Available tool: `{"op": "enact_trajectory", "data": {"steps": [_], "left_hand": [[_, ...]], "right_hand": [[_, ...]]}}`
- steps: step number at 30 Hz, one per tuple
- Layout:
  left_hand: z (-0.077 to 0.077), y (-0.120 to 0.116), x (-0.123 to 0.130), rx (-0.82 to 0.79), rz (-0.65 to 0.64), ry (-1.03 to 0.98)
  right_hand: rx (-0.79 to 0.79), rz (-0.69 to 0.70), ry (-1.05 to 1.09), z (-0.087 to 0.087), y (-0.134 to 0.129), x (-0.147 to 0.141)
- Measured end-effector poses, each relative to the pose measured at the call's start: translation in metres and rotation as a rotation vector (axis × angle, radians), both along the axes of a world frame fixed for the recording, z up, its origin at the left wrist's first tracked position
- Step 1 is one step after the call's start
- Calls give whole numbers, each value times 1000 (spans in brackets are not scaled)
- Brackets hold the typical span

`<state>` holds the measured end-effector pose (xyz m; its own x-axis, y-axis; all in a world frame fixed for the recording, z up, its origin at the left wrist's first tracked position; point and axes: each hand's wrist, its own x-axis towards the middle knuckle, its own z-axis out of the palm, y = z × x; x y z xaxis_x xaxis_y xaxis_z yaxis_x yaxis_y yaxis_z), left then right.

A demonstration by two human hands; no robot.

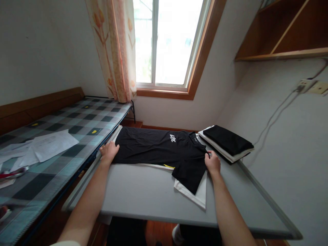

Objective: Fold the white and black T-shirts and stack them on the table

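Observation:
A black T-shirt (151,145) with white lettering lies sideways across a light grey table (143,191). Its hem points left and its neck right. Under it shows a white garment (193,194), sticking out below the sleeve and along the lower edge, with a small yellow strip beside it. My left hand (109,151) is closed at the hem's lower corner, thumb on the black cloth; its other fingertips are partly hidden. At the shoulder by the collar, my right hand (212,162) pinches the black T-shirt's edge.
Folded black and white garments (228,140) are stacked at the table's back right corner. To the left stands a bed with a checked cover (64,119) and papers (51,145) on it. A curtain (115,51) hangs beside the window; cables (276,109) run down the right wall.

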<state>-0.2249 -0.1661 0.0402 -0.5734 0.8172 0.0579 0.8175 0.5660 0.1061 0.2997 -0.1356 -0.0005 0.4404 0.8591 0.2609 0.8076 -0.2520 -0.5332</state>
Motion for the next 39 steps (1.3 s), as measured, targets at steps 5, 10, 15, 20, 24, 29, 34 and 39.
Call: {"op": "enact_trajectory", "data": {"steps": [5, 10, 15, 20, 24, 29, 34, 39], "left_hand": [[-1, 0, 3, 28, -54, -49], [1, -2, 2, 53, -49, -72], [3, -2, 4, 53, -37, -83], [-2, 2, 2, 79, -85, -126], [-3, 3, -13, 150, -80, -214], [0, 3, -31, 330, 5, -271], [-9, 5, -37, 319, -19, -299], [-20, -10, -41, 289, -161, -344]], "right_hand": [[-10, -4, 8, 1, 0, -1], [-28, -5, 22, 2, -1, -2], [-45, -7, -1, 3, -2, -2], [-93, -13, -57, 6, -6, -4], [-214, -37, -79, 12, -9, -4], [-314, -48, -90, 18, -13, -4], [-304, -39, -84, 16, -12, 0], [-128, 112, 9, 5, -12, 12]]}}
